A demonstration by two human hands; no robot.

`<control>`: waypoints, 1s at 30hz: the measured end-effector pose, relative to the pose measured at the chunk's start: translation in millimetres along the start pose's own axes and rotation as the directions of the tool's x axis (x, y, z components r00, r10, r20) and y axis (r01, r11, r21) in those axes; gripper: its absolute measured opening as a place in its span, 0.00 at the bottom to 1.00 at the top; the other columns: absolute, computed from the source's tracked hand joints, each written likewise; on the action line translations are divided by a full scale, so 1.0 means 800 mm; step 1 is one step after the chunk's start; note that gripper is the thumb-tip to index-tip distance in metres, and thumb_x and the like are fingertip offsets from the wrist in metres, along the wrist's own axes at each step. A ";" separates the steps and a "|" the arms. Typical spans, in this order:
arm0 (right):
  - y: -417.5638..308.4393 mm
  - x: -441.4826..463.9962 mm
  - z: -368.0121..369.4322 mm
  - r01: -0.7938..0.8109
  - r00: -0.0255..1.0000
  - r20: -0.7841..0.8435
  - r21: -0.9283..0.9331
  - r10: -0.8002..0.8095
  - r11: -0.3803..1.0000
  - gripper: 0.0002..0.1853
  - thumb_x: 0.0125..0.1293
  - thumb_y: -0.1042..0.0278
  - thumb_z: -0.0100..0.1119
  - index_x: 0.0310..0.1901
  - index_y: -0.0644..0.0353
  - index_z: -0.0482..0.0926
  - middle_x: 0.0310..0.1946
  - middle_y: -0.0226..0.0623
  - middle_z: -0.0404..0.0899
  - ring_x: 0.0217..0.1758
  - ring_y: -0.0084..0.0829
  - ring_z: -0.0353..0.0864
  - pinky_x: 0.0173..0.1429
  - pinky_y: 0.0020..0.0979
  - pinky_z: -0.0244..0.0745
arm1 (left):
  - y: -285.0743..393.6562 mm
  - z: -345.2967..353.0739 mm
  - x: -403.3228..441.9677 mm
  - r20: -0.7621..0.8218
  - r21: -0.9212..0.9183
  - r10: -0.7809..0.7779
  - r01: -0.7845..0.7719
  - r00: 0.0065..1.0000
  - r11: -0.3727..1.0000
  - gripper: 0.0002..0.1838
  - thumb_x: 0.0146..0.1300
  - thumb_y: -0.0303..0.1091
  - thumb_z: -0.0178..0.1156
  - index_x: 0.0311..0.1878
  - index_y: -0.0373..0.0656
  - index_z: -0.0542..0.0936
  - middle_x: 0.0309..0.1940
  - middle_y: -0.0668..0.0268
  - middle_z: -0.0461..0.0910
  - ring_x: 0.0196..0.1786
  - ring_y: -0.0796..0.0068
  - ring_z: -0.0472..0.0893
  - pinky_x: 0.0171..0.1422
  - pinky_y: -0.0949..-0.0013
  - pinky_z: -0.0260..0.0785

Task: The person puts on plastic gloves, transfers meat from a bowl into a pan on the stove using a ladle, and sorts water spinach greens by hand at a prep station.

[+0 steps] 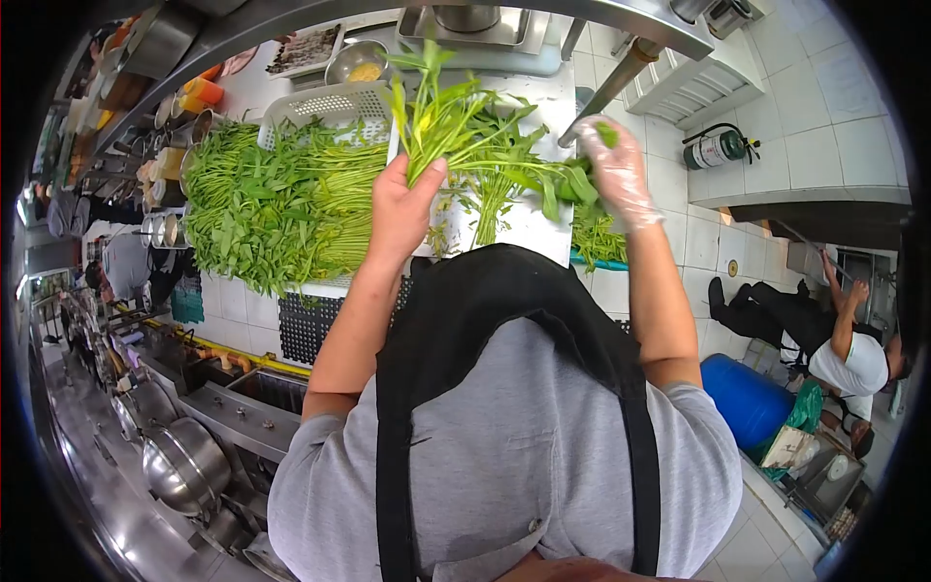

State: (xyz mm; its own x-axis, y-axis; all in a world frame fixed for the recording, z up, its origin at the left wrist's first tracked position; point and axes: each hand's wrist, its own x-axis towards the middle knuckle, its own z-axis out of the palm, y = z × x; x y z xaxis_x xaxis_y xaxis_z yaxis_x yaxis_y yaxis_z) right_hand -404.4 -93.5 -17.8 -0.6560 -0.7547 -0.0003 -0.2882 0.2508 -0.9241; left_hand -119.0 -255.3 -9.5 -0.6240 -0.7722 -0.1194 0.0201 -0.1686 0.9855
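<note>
My bare left hand (405, 206) is closed round the stems of a bunch of water spinach (441, 121), whose leafy ends fan upward and to the right. To the right, my right hand (626, 179) wears a clear plastic glove. Its fingers are curled, with a green leaf (607, 134) showing among them, and larger leaves hang just beside it. More loose water spinach stems (493, 202) lie on the white work surface (551, 107) between the hands. Left of my left hand, a big heap of water spinach (291, 204) fills a white perforated basket (325, 105).
Further greens (596, 238) lie in a low blue-edged container at the table's right. A metal bowl (356, 63) and steel tray stand behind. A metal post (621, 82) rises near my right hand. Other people are at left and right; a blue drum (742, 400) stands at right.
</note>
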 end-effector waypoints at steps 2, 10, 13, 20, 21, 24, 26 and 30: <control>-0.011 -0.010 -0.027 -0.020 1.000 0.000 0.171 0.020 0.985 0.10 0.77 0.67 0.72 0.54 0.60 0.86 0.46 0.41 0.91 0.49 0.36 0.89 0.60 0.39 0.83 | 0.012 -0.002 -0.004 -0.028 0.082 0.204 -0.201 0.979 0.976 0.16 0.82 0.30 0.68 0.65 0.33 0.87 0.56 0.65 0.91 0.54 0.80 0.85 0.64 0.70 0.77; -0.085 -0.059 -0.006 0.664 0.714 0.249 -0.539 -0.654 0.519 0.13 0.65 0.74 0.71 0.51 0.60 0.87 0.53 0.48 0.89 0.51 0.53 0.91 0.59 0.46 0.87 | 0.008 0.024 0.004 0.077 0.135 0.253 -0.262 0.964 0.956 0.13 0.81 0.29 0.69 0.62 0.31 0.87 0.52 0.65 0.92 0.52 0.81 0.85 0.59 0.71 0.77; -0.088 -0.065 0.017 0.547 0.836 0.336 -0.582 -0.434 0.602 0.24 0.56 0.78 0.72 0.58 0.59 0.88 0.55 0.44 0.86 0.58 0.53 0.89 0.63 0.49 0.85 | 0.008 0.045 0.005 0.130 0.106 0.210 -0.224 0.969 0.969 0.13 0.82 0.29 0.68 0.62 0.31 0.87 0.53 0.64 0.92 0.53 0.81 0.85 0.60 0.70 0.78; -0.019 -0.089 0.018 0.458 0.883 0.205 -0.566 -0.422 0.685 0.23 0.56 0.78 0.72 0.57 0.59 0.89 0.56 0.43 0.86 0.57 0.52 0.88 0.61 0.49 0.84 | -0.002 0.079 0.009 0.262 0.080 -0.052 0.032 0.964 0.996 0.15 0.83 0.31 0.66 0.65 0.32 0.86 0.57 0.63 0.92 0.56 0.79 0.86 0.64 0.70 0.77; -0.007 -0.096 0.016 0.477 0.865 0.152 -0.544 -0.478 0.690 0.20 0.60 0.78 0.72 0.56 0.59 0.89 0.54 0.44 0.86 0.56 0.54 0.88 0.61 0.49 0.84 | -0.009 0.084 0.010 0.299 0.061 -0.057 0.040 0.953 0.997 0.16 0.83 0.32 0.66 0.65 0.32 0.86 0.58 0.64 0.92 0.57 0.80 0.86 0.65 0.70 0.77; 0.016 -0.116 0.007 0.226 0.968 -0.031 -0.333 -0.251 0.915 0.13 0.69 0.74 0.72 0.54 0.60 0.90 0.48 0.45 0.89 0.54 0.51 0.90 0.60 0.45 0.83 | -0.032 0.104 0.014 0.337 0.134 -0.102 0.060 0.936 0.989 0.17 0.84 0.34 0.66 0.66 0.32 0.86 0.55 0.65 0.92 0.55 0.81 0.85 0.63 0.70 0.77; 0.027 -0.127 -0.020 -0.157 0.955 -0.247 0.055 0.165 0.986 0.10 0.80 0.66 0.68 0.53 0.64 0.90 0.47 0.36 0.91 0.50 0.29 0.87 0.58 0.36 0.80 | -0.049 0.116 0.019 0.364 0.157 -0.163 0.112 0.917 0.981 0.17 0.84 0.35 0.66 0.66 0.32 0.86 0.54 0.66 0.92 0.53 0.81 0.85 0.62 0.70 0.77; 0.055 -0.176 -0.115 -0.106 0.877 -0.376 0.454 0.298 0.885 0.13 0.83 0.60 0.67 0.55 0.62 0.88 0.47 0.31 0.93 0.48 0.21 0.82 0.57 0.27 0.77 | -0.064 0.168 0.018 0.424 0.239 -0.218 0.124 0.879 0.963 0.17 0.85 0.38 0.65 0.64 0.33 0.87 0.49 0.69 0.91 0.49 0.82 0.83 0.58 0.70 0.76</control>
State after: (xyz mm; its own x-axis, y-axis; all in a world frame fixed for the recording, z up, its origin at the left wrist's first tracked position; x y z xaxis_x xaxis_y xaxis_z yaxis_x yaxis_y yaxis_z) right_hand -389.2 79.4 -23.5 -0.9237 -0.3597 -0.1320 0.1311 0.0271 -0.9910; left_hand -233.8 -175.5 -45.1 -0.8839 -0.3824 -0.2691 -0.2450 -0.1113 0.9631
